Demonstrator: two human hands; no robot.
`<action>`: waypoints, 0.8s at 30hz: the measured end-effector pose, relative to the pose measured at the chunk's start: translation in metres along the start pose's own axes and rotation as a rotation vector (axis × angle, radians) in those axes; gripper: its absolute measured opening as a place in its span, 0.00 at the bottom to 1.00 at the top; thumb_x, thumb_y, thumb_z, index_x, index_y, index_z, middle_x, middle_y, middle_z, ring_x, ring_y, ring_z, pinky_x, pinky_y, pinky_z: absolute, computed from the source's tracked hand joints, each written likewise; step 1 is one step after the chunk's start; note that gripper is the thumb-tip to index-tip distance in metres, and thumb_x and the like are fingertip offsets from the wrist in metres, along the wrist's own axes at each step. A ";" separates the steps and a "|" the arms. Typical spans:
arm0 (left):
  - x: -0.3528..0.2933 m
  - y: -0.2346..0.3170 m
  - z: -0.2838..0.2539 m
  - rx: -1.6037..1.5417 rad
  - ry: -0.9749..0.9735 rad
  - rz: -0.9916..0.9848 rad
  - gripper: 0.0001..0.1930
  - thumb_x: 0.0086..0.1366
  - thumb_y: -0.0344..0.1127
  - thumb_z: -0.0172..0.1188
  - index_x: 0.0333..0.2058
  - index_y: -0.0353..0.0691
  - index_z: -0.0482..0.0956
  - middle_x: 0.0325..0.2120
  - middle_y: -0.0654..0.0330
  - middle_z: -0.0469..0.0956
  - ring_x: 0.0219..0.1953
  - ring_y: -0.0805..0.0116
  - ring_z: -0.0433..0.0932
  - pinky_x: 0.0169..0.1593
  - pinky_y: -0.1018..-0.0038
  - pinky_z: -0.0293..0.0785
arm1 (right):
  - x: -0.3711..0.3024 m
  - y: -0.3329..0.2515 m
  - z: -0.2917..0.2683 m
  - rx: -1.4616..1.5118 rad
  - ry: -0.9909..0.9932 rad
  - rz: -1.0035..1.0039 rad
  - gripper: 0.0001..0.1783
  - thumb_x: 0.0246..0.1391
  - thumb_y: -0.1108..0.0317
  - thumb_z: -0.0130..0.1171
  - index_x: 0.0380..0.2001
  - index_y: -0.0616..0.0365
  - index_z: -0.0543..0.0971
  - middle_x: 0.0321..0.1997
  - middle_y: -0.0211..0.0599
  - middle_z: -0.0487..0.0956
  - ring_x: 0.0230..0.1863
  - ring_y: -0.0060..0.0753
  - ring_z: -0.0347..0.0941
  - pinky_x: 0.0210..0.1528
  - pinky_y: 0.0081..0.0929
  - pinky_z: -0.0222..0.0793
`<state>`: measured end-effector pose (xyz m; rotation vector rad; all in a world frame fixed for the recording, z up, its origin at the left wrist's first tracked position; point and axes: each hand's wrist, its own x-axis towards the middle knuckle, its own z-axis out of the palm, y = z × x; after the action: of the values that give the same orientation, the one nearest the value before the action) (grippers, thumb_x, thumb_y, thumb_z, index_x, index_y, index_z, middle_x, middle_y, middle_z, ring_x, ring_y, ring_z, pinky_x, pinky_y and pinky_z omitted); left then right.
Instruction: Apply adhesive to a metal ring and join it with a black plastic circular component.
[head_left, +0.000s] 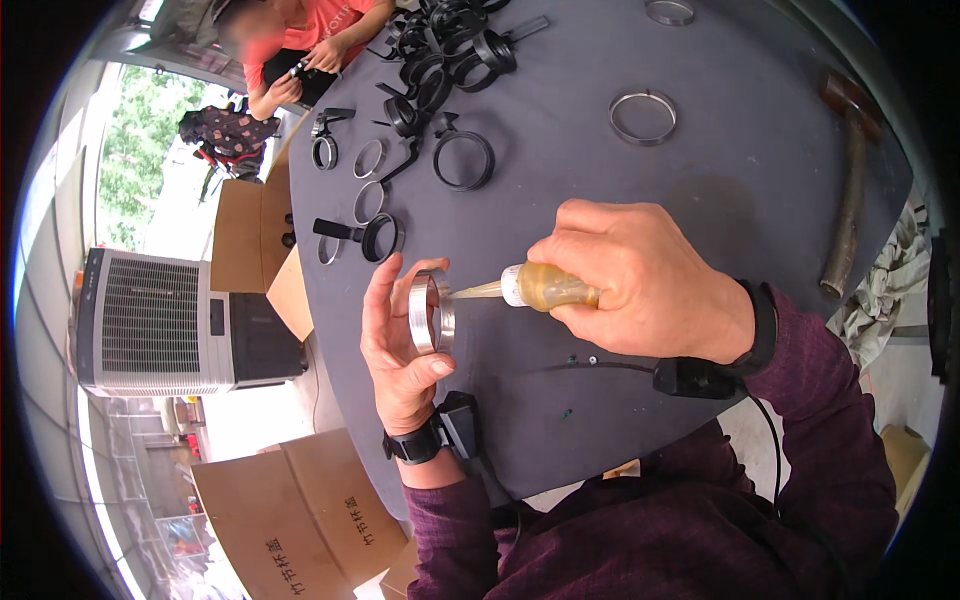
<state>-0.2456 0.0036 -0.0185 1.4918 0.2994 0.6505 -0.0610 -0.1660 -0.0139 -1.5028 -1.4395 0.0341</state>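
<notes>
A shiny metal ring [424, 318] is gripped on edge between the thumb and fingers of my left hand [392, 345]. My right hand [640, 285] is wrapped round a small squeeze bottle [553, 287] with a yellowish-brown body and a white collar. Its thin pointed nozzle [475, 292] aims left, with the tip at or very near the ring's right rim; whether they touch I cannot tell. Just beyond my left hand lie a black ring with a handle [381, 238] and a thin metal ring [328, 250].
Several black handled rings [430, 80] pile up at the far side of the grey table [560, 180]. A metal ring [642, 118] and a wooden-handled hammer [848, 190] lie to the right. Cardboard boxes [300, 510] stand at left. A person [315, 50] handles something small across the table.
</notes>
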 end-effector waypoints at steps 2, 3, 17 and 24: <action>0.000 0.001 0.000 0.008 -0.004 0.002 0.59 0.31 0.38 0.80 0.63 0.37 0.55 0.54 0.41 0.67 0.58 0.56 0.66 0.62 0.67 0.57 | 0.000 -0.001 -0.001 -0.004 0.017 -0.022 0.06 0.35 0.73 0.59 0.20 0.59 0.74 0.22 0.38 0.70 0.24 0.48 0.70 0.25 0.40 0.64; 0.000 0.001 0.001 0.004 -0.003 0.000 0.58 0.31 0.37 0.80 0.63 0.37 0.55 0.53 0.42 0.67 0.58 0.56 0.66 0.62 0.67 0.57 | 0.000 -0.003 -0.002 0.014 -0.035 -0.005 0.06 0.35 0.73 0.59 0.20 0.59 0.74 0.23 0.38 0.71 0.24 0.48 0.70 0.25 0.40 0.65; 0.001 0.002 0.003 -0.011 0.004 0.004 0.58 0.29 0.33 0.80 0.63 0.40 0.56 0.54 0.43 0.67 0.56 0.60 0.68 0.61 0.68 0.60 | 0.001 -0.005 -0.003 0.049 -0.065 0.028 0.05 0.34 0.73 0.60 0.18 0.59 0.73 0.22 0.38 0.72 0.24 0.48 0.71 0.25 0.40 0.65; 0.000 0.000 -0.001 -0.003 -0.069 0.054 0.56 0.33 0.32 0.80 0.63 0.43 0.56 0.54 0.44 0.67 0.53 0.63 0.68 0.55 0.71 0.65 | -0.001 -0.001 -0.003 0.154 -0.146 0.045 0.12 0.34 0.75 0.64 0.29 0.59 0.78 0.24 0.36 0.72 0.21 0.42 0.70 0.22 0.33 0.63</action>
<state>-0.2462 0.0043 -0.0188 1.5204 0.2054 0.6410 -0.0600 -0.1693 -0.0122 -1.4299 -1.4824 0.2809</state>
